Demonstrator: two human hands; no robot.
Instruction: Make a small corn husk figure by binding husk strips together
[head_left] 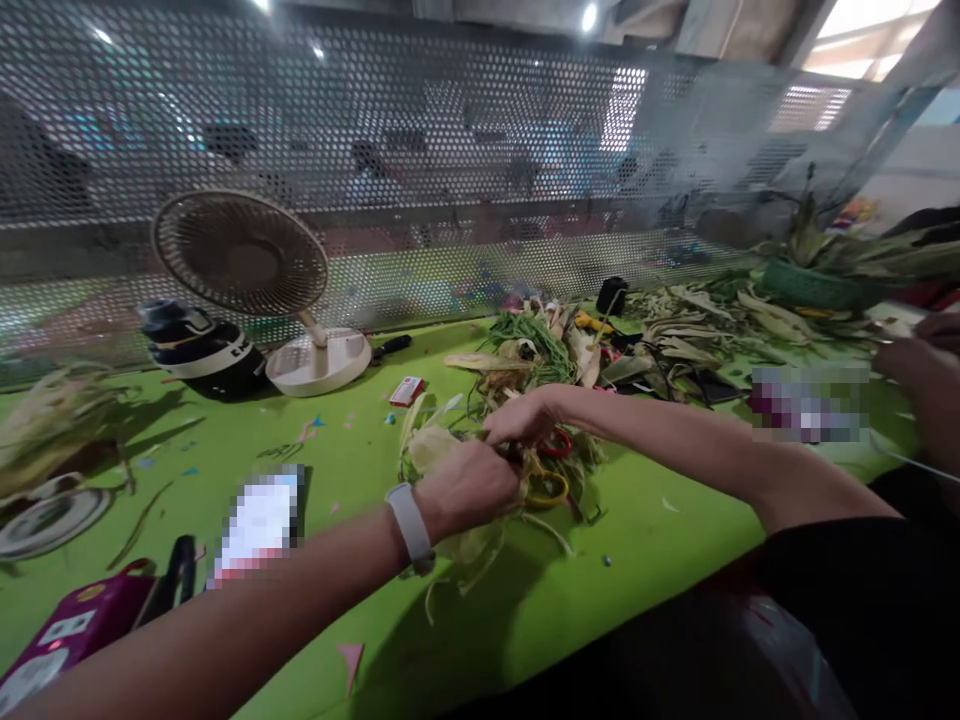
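Observation:
Over the green table, my left hand (471,487), with a pale band on its wrist, is closed around a bunch of dried corn husks (431,447). Pale leaves of the bunch stick out to the left and hang below the fist. My right hand (521,416) reaches across and touches the left one, its fingers bent down and closed at the top of the bunch. The exact grip of its fingertips is hidden. Just right of both hands lie a red loop (559,442) and a yellow loop (550,490), perhaps scissor handles, among loose husk strips.
Behind my hands is a heap of husks and green strands (551,345). A fan (319,365), a dark bottle (206,350), a phone (259,520) and a purple power strip (90,625) stand or lie left. Another person's hand (919,370) is at far right. A perforated screen (450,200) borders the back.

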